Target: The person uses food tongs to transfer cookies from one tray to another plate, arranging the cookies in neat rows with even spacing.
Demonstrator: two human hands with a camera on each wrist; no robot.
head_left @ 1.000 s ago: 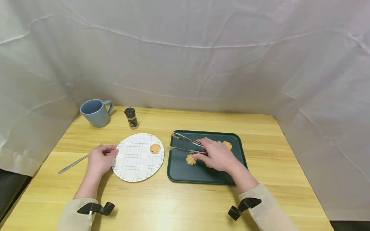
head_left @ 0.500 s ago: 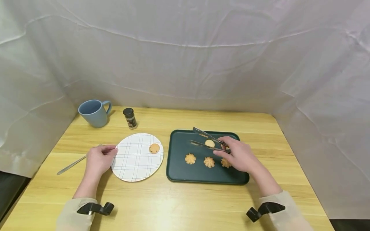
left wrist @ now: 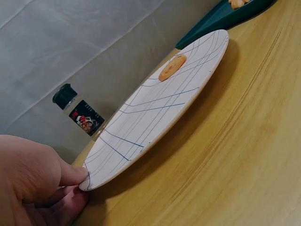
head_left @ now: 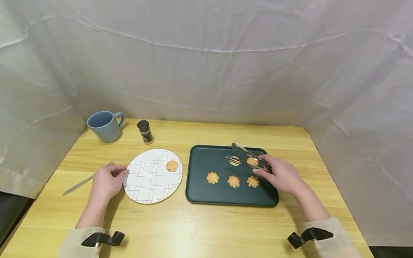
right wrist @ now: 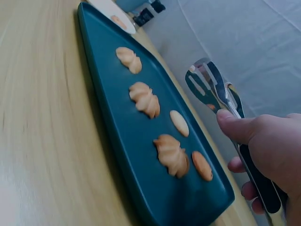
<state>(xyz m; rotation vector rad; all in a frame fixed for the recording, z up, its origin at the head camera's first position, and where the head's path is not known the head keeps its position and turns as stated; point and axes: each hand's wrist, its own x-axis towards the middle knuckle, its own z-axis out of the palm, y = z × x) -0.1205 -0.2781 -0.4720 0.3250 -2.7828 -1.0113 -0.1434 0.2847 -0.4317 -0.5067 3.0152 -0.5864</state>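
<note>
My left hand [head_left: 108, 182] pinches the left rim of a white plate [head_left: 150, 181] with thin blue lines, thumb on top and fingers beneath. One round cookie [head_left: 172, 166] lies near the plate's right edge. Metal tongs [right wrist: 258, 176] are gripped in my right hand [head_left: 283, 174], their tips apart above the dark green tray [head_left: 209, 195] with nothing between them. On that tray sit three flower-shaped cookies [head_left: 233, 181] in a front row. Behind them are a pale round cookie [head_left: 235, 161] and a browner round one [head_left: 252, 162], partly covered by the tongs in the head view.
A blue mug [head_left: 104, 127] stands at the back left, beside a black-capped spice jar [head_left: 146, 132]. Left of the plate a fork [head_left: 79, 185] lies on the wooden table [head_left: 167, 229], partly behind my left hand. A pale cloth [head_left: 206, 82] encloses the back and sides.
My right hand has drawn the tongs rightward from beside the plate, over the tray to its back right, uncovering the cookies. The left hand keeps its hold on the plate, shifting only slightly.
</note>
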